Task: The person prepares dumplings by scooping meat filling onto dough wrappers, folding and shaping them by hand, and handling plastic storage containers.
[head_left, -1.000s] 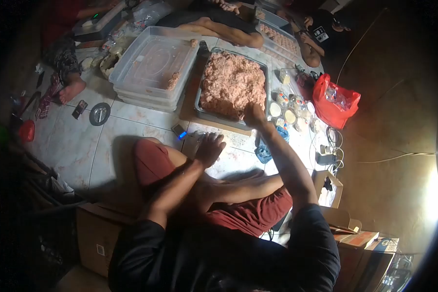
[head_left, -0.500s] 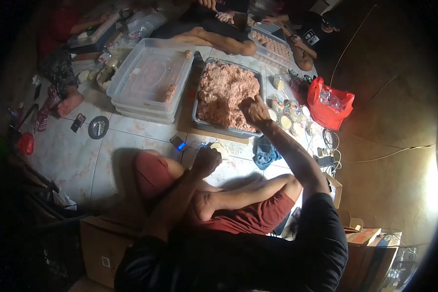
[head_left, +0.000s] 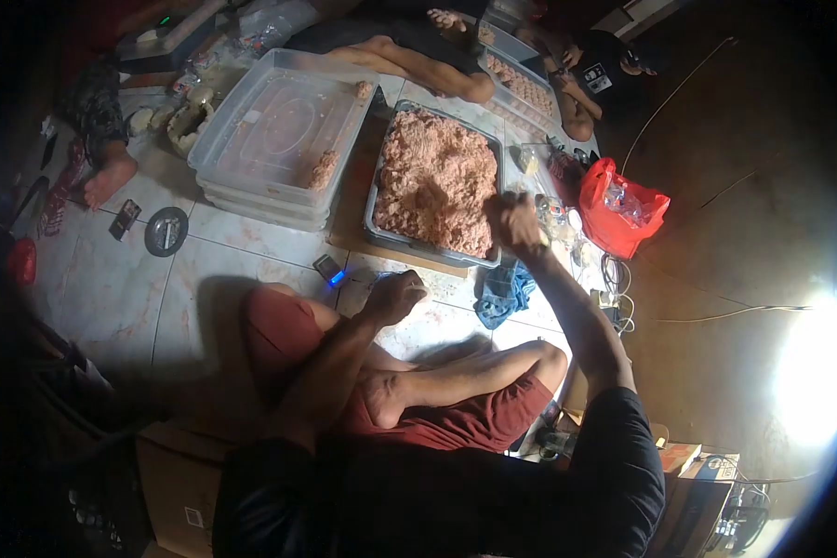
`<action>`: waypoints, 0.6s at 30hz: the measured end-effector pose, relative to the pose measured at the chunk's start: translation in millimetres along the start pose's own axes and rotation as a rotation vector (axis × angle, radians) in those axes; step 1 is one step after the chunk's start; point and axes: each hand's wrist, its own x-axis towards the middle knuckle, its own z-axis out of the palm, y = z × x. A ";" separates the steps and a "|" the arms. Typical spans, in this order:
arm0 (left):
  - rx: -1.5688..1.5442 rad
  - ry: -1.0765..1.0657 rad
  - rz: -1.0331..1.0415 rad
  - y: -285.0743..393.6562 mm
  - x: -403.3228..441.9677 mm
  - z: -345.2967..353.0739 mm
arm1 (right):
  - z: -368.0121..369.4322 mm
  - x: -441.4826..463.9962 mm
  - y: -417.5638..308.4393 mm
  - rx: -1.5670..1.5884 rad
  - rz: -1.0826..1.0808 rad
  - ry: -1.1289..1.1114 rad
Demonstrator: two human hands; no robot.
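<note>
We find the left hand [head_left: 396, 299] near twelve o'clock, fingers curled on a pale object [head_left: 420, 290]; blue cloth [head_left: 506, 296] at one. Beyond it, the right hand [head_left: 521, 226] blurs; its grip we cannot tell. At twelve, minced meat [head_left: 437, 177] heaps the tub [head_left: 428, 246]: a wrist catching the rim could spill scraps.

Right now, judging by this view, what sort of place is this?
Probably a home or small workshop room used for preparing food: a grey rectangular tub heaped with pink, minced-looking mixture, stacked clear rectangular plastic trays beside it, and a pale tiled floor serving as the work surface.
</note>
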 end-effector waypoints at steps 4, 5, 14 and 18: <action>-0.089 -0.011 -0.111 6.1 -6.4 -1.8 | 5.0 33.0 -2.2 -0.041 0.095 -0.159; -0.049 -0.027 -0.108 5.9 -6.5 -4.4 | -1.5 32.9 -23.5 -0.168 0.006 -0.391; -0.120 -0.005 -0.157 -5.6 -3.7 6.1 | -9.5 17.7 13.5 0.048 0.125 0.093; -0.067 -0.012 -0.124 -7.2 -7.7 -1.3 | 20.3 19.3 -22.5 0.050 0.085 0.073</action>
